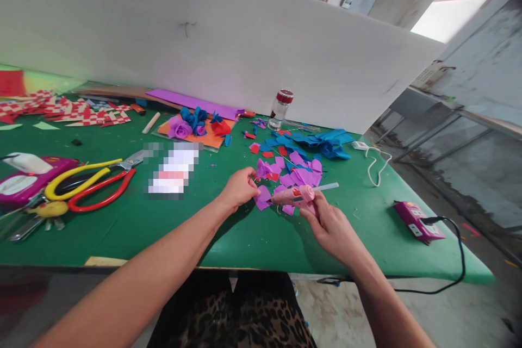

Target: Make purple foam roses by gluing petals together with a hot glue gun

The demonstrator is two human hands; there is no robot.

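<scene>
My right hand (328, 223) is wrapped round a pink hot glue gun (296, 196), whose clear glue stick (328, 187) pokes out the back. The gun's nozzle points left, at a purple paper petal (264, 198). My left hand (240, 189) is closed in a pinch by that petal and a small purple piece (261, 167) on a thin stem; the fingers hide part of both. Loose purple petals (304, 176) lie just beyond the gun, mixed with red and blue scraps. Finished paper roses (179, 127) rest on an orange sheet in a clear sleeve (167, 129).
Large scissors (101, 179) and a purple box (44, 182) lie at left. A red-lidded jar (280, 110) stands near the white board (228, 38). Blue crepe paper (326, 143) and a white cable (372, 166) are farther right; a purple box (416, 221) with a black cord sits near the right edge.
</scene>
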